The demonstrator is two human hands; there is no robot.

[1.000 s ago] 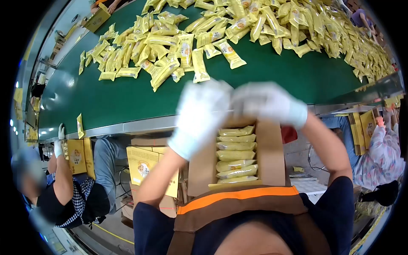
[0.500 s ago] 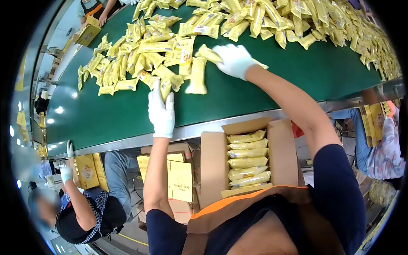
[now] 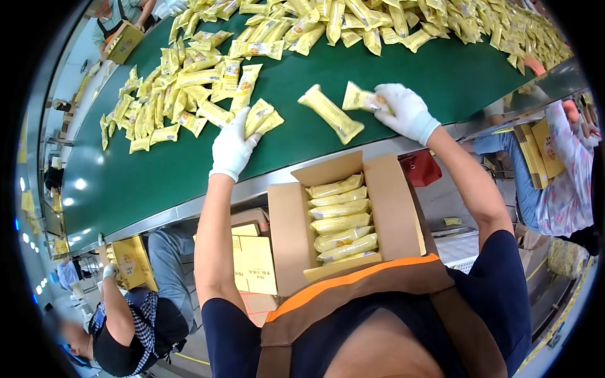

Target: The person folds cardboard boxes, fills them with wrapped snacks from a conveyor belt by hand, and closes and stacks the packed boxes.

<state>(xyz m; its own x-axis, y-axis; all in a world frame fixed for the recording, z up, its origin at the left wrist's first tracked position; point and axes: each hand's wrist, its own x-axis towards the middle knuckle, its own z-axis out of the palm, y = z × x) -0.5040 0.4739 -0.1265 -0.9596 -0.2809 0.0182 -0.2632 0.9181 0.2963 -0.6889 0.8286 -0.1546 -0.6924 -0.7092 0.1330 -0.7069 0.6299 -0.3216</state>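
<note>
My left hand, in a white glove, is closed on a yellow snack packet at the near edge of the pile; a second packet sticks out beneath it. Farther right, my right hand, gloved too, pinches the right end of another yellow packet over the green belt. One loose packet lies slanted between the two hands, touching neither. Below them, in front of my apron, stands an open cardboard box with its flaps spread. It holds a row of several packets.
Heaped packets cover the belt to the left and along the far side. A metal rim edges it. Flat yellow cartons lie left of the box, a red container to its right. Other people work at both sides and across.
My right hand has moved right and nearer the edge, drawing a packet along. The loose packet has come away from the pile. My left hand now grips packets; the whole view has shifted.
</note>
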